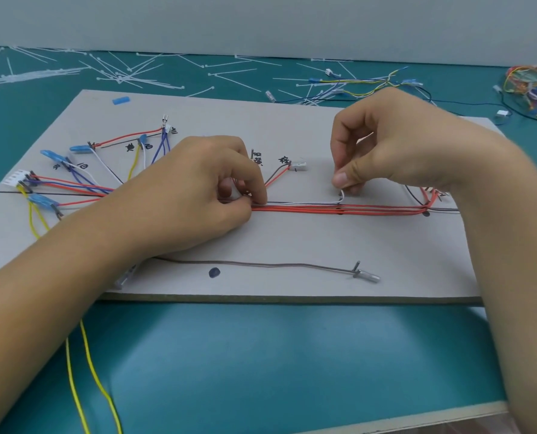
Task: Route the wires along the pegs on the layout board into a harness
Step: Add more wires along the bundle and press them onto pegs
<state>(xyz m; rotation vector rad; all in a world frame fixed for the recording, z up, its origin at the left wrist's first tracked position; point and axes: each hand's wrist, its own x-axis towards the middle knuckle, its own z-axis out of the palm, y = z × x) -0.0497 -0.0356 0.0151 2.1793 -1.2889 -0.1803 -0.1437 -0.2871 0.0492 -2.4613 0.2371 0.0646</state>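
A grey layout board (292, 245) lies on the teal table. Along its middle runs a bundle of red wires (339, 210), with a white wire (308, 202) lying just above it. My left hand (192, 195) pinches the bundle's left end against the board. My right hand (395, 142) pinches the upturned end of the white wire at mid-board. To the left, red, blue, yellow and white wires fan out to blue terminals (54, 156) and a white connector (15, 178). A brown wire (261, 264) lies near the front edge, ending at a metal peg (357, 267).
Several white cable ties (120, 75) are scattered across the far table. A pile of loose coloured wires (533, 86) sits at the far right. Two yellow wires (88, 371) hang off the board's front edge. A small white connector (298, 165) sits on the board behind the bundle.
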